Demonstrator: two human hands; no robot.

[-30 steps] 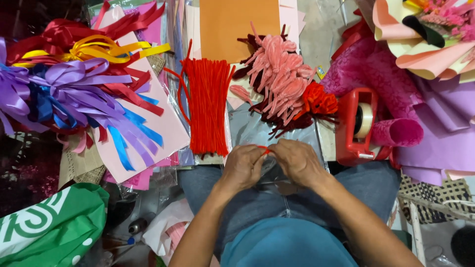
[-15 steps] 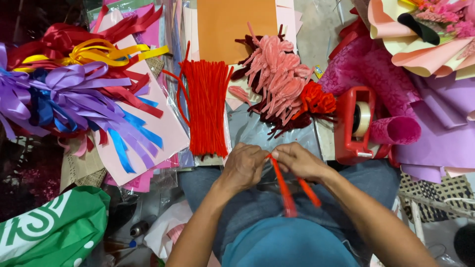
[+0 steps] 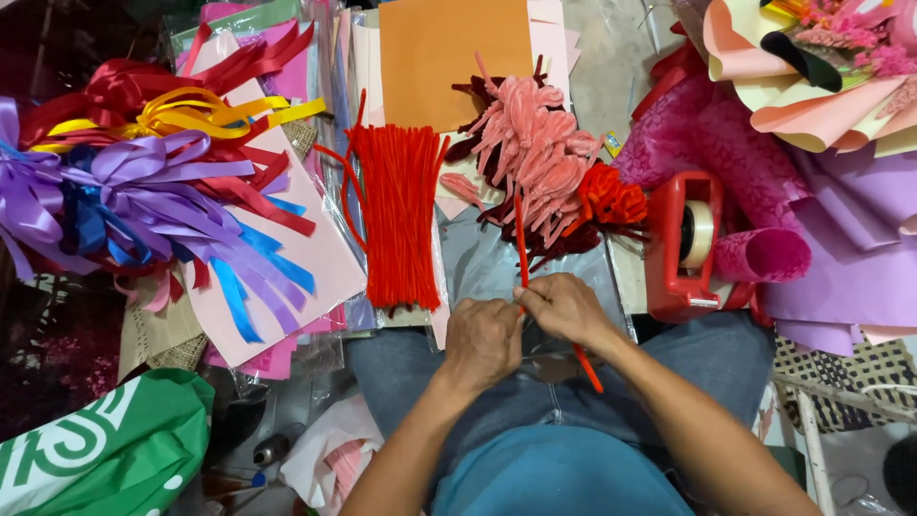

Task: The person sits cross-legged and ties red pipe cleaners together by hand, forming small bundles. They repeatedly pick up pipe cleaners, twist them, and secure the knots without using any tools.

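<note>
Over my lap, my left hand [image 3: 484, 341] and my right hand [image 3: 565, 308] pinch a red pipe cleaner [image 3: 522, 250] between them. One end sticks up past my fingers toward the pink pile. Another red length [image 3: 589, 366] slants down to the right under my right wrist. A bundle of straight red pipe cleaners [image 3: 399, 222] lies just ahead of my left hand. A heap of pink curled pipe cleaners [image 3: 530, 153] and a red curled cluster [image 3: 611, 198] lie ahead of my right hand.
A red tape dispenser [image 3: 683, 244] stands at the right. Purple, blue, red and yellow ribbons [image 3: 143, 182] lie at the left on pink sheets. An orange card [image 3: 454, 57] lies at the back. Magenta and lilac wrapping paper [image 3: 841, 248] fills the right; a green bag [image 3: 95, 449] sits at the lower left.
The pipe cleaner has swung from hanging down over my lap to pointing up past my fingers. My hands stay close together over my lap.
</note>
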